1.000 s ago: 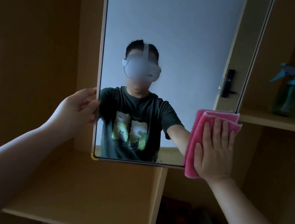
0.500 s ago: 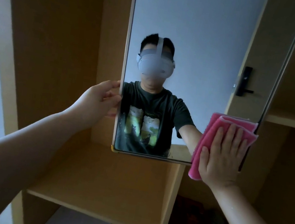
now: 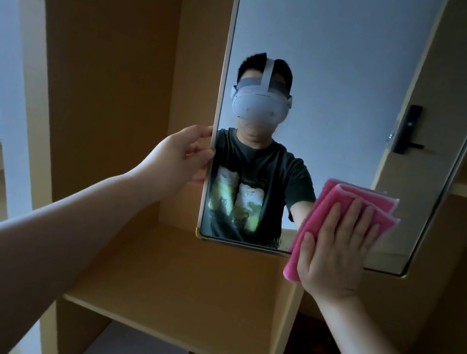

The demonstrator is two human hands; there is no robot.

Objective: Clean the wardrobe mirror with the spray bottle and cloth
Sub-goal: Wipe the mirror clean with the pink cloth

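Left hand (image 3: 181, 157), arm extended, grips the mirror (image 3: 334, 85) by its left edge. Right hand (image 3: 336, 249), fingers straight, presses the pink cloth (image 3: 346, 197) flat against the glass's lower right.

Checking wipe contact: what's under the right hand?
Under the right hand lies the folded pink cloth, flat against the mirror. The mirror surface beneath the cloth is hidden.

Dark green graphic T-shirt (image 3: 248, 161), short sleeves (image 3: 299, 180), white strapped headset (image 3: 258, 105)

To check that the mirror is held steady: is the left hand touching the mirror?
Touching. The head view shows the left hand gripping the mirror by its left edge.
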